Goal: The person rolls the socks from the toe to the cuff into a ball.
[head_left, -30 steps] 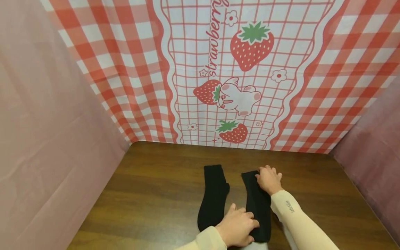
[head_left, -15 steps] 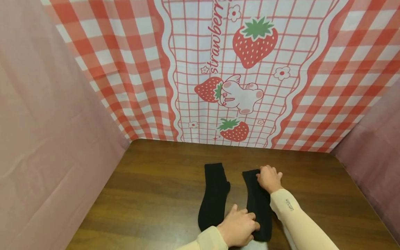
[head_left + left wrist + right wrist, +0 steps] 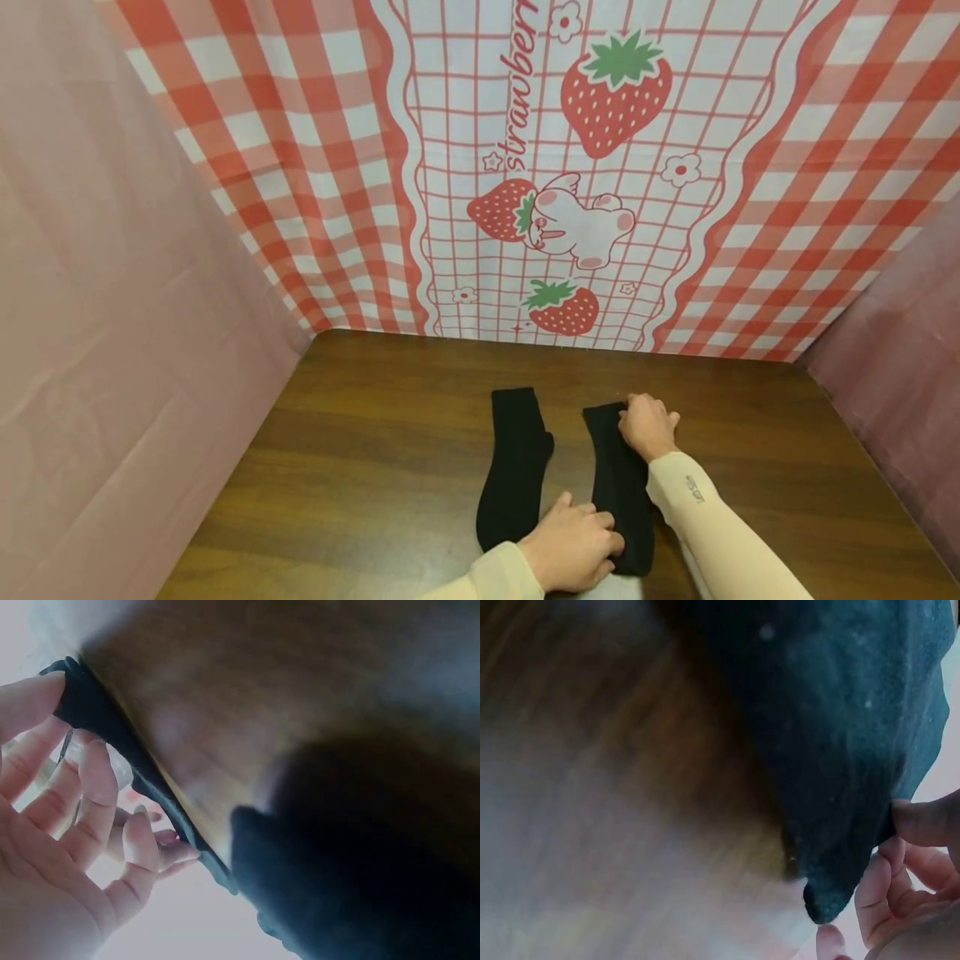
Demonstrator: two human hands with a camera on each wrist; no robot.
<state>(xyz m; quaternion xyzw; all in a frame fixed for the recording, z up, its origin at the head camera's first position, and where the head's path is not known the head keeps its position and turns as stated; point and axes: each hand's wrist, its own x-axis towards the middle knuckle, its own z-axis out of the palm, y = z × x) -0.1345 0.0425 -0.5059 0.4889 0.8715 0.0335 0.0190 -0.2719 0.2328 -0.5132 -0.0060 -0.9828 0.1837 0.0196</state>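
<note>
The left hand (image 3: 572, 542) is over the toe end of one black sock (image 3: 618, 475), thumb and a fingertip seeming to pinch the cloth's edge, the remaining fingers loosely apart. Beyond those fingers, at the sock's far end, the right hand (image 3: 649, 427) has thumb and forefinger clamped on the right side of the cuff; the cuff's left corner lies free beside them. The sock runs lengthwise between both sets of fingers on the wooden counter (image 3: 360, 467). A second black sock (image 3: 513, 467) lies flat to the left of both hands, its toe just beside the left one.

The step in hand looks like straightening the held sock. To do it well, keep both pinches light and draw gently along its length, so the cloth flattens without stretching. The right fingers would best square the cuff, free corner included, while the left ones avoid nudging the neighbouring toe.
</note>
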